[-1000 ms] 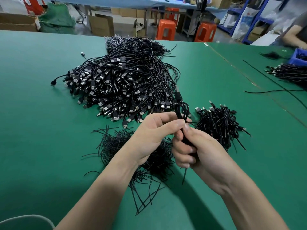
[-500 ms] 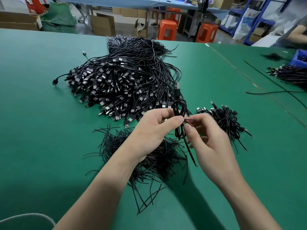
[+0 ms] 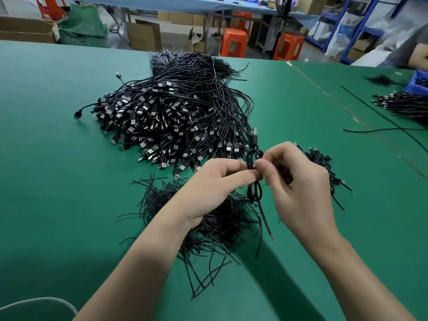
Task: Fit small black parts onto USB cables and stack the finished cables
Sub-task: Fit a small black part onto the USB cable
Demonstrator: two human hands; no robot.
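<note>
A coiled black USB cable (image 3: 254, 193) hangs between my hands above the green table (image 3: 58, 181), its plug (image 3: 253, 135) pointing up. My left hand (image 3: 213, 188) pinches the coil at its middle. My right hand (image 3: 298, 188) pinches the same spot with thumb and forefinger, on a thin black tie that is too small to make out. A big heap of loose USB cables (image 3: 171, 117) lies behind my hands. Under my left hand sits a pile of thin black ties (image 3: 208, 225). The small stack of bundled cables (image 3: 324, 165) lies right of my right hand, partly hidden by it.
Another pile of cables (image 3: 405, 105) and a blue bin (image 3: 419, 82) sit at the far right, near another person's arm (image 3: 416, 56). A single long cable (image 3: 382, 129) lies across the right side. Orange stools (image 3: 232, 42) and cardboard boxes stand beyond the far table edge.
My right hand opened from gripping the coil's lower part, rose, and now pinches at its middle beside my left fingers. The cable's tail hangs free below.
</note>
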